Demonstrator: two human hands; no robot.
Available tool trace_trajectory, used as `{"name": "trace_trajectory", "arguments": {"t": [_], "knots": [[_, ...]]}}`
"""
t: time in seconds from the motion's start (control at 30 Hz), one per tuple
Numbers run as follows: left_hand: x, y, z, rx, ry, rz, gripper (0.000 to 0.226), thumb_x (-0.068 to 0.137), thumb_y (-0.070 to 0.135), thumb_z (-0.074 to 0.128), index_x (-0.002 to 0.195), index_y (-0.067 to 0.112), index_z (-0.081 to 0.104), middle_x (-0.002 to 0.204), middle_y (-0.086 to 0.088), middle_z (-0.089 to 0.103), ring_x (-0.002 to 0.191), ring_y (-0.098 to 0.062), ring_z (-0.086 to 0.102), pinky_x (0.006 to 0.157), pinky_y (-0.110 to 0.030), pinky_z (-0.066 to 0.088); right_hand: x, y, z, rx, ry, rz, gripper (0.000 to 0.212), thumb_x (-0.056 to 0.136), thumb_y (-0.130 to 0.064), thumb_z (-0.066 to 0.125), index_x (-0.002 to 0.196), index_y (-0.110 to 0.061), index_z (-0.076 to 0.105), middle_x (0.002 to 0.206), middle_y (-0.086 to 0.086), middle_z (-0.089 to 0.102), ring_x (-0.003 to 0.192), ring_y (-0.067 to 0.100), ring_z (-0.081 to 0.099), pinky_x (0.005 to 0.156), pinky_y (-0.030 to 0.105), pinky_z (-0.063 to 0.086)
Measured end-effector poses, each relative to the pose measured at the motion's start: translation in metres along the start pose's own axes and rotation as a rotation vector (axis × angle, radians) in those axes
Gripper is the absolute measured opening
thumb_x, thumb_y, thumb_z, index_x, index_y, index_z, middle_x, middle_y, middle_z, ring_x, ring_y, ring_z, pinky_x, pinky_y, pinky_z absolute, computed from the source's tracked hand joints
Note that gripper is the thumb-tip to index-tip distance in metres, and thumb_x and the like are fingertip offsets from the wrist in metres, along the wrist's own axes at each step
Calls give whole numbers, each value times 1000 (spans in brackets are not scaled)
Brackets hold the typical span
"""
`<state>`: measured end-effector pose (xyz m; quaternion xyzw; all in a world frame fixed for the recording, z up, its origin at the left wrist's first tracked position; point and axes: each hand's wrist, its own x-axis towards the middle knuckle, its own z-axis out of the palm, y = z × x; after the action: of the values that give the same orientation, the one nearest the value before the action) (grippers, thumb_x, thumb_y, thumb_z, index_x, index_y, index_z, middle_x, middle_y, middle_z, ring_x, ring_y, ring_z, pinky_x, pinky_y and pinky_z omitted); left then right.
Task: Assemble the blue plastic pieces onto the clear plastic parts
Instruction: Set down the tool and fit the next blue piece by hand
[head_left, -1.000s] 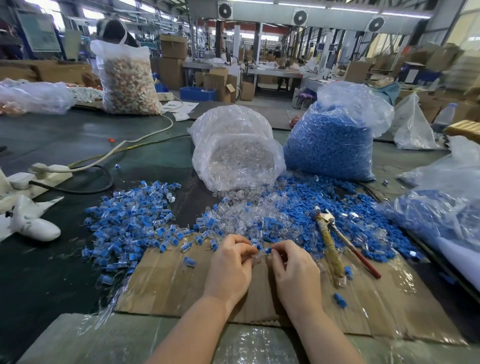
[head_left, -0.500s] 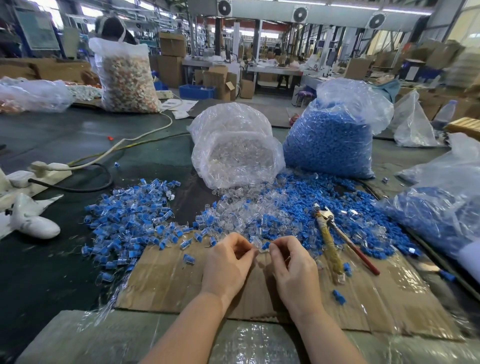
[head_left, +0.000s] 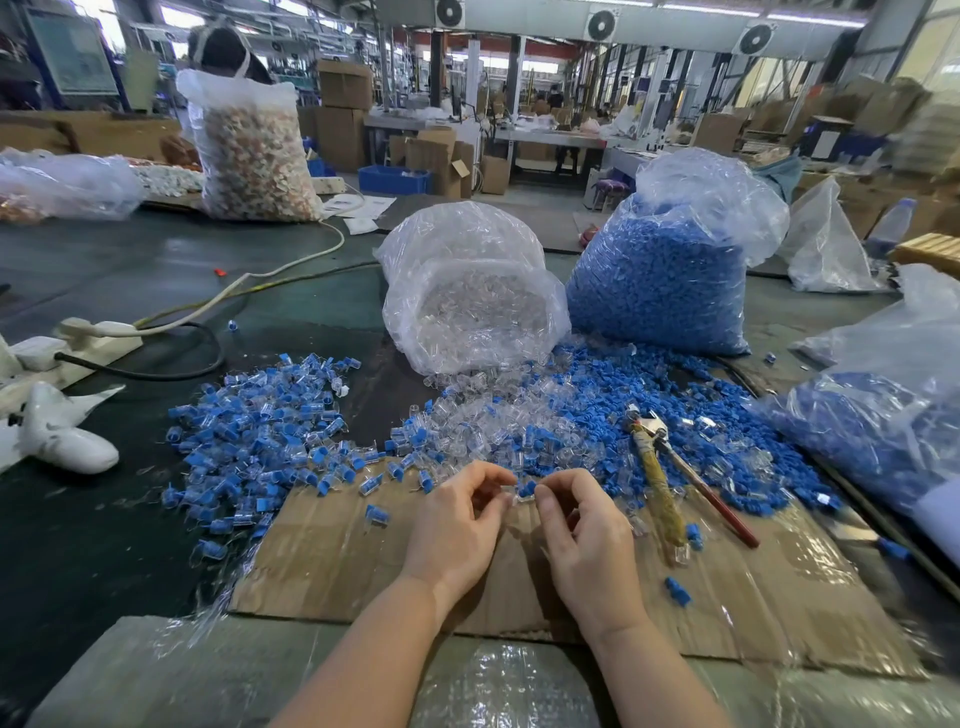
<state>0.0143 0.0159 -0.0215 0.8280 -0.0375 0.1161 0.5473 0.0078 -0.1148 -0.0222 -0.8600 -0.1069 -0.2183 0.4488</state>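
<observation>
- Both hands meet over cardboard sheet, fingertips together at centre: L hand w/ fingers curled, R hand same.
- Between them a small clear part w/ blue piece on top; both hands pinch it. How far it's seated: can't tell, too small.
- Just beyond hands: loose heap of clear parts, mixed w/ blue pieces spreading to R.
- L of that: pile of joined blue+clear units on dark table.
- Pliers w/ one yellow-wrapped, one red handle lie on blue pieces, R of R hand.
- Behind heap: open bag of clear parts on its side; bag of blue pieces upright beside it.
- Far L: white power strip, cables.
</observation>
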Motion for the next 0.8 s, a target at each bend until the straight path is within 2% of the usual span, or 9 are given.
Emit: {"name": "trace_trajectory", "arguments": {"t": [0.1,0.3,0.4,0.53,0.8], "knots": [[0,1,-1,-30,-19,-8,24,86,11,63,84,35,59,78,11,63,71,7,57,65,-8,46,0,0,0,-15,-6,-4,4,89,-18,60,86,-16,59,77,-5,60,72,12,54,68,32,48],[0,1,-1,-92,-33,-56,14,85,11,63,87,25,63,82,4,66,78,-8,63,75,-24,55,-1,-1,2,-230,13,-68,6,87,-18,63,83,-16,60,75,-9,57,73,13,52,65,23,36],[1,-2,-1,-70,-16,-53,10,86,12,63,88,22,63,81,5,66,78,-6,62,75,-20,53,-2,-2,3,-287,10,-74,8,86,-18,64,80,-15,60,74,-6,60,71,16,54,63,25,38],[2,-4,0,10,-5,-39,18,90,13,58,83,29,59,77,13,65,75,5,60,71,-8,46,-3,-3,4,-323,10,-100,11,83,-16,68,75,-15,60,69,-5,60,66,17,55,59,25,38],[0,-2,1,-42,-19,-68,20,92,11,54,83,30,56,80,8,66,73,-1,63,72,-18,54,-3,-5,3,-373,53,-158,21,73,-10,76,68,-14,56,59,-4,57,55,17,53,53,24,36]]}}
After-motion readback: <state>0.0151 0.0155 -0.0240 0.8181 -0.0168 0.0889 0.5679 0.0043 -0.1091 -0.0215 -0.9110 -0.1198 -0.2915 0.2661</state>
